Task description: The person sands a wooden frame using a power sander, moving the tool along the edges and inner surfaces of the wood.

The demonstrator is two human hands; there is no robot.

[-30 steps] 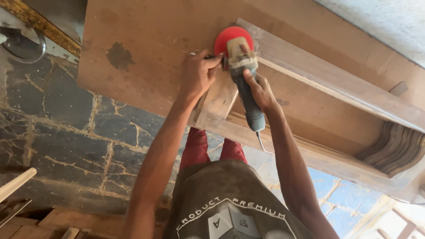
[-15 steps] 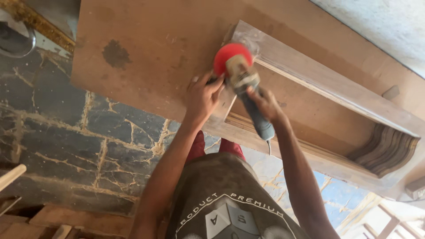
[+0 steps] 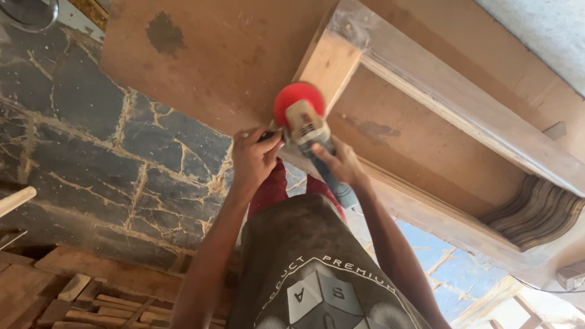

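Observation:
A hand-held power sander with a round red disc and a blue-grey body rests on the near end of a wooden frame. My left hand grips the side handle at the left of the tool's head. The tool's body is wrapped by my right hand, just behind the head. The disc sits on the frame's short end piece, close to the near corner. The frame lies on a brown board that serves as a worktop.
The frame's long rails run off to the right, ending in a curved, ribbed moulding. Below lies dark stone paving with pale joints. Scrap wood pieces are piled at the lower left. A small block sits at the far right.
Both hands have drawn the sander along the frame's short end piece, from the far corner back to the near corner. The view has shifted with them.

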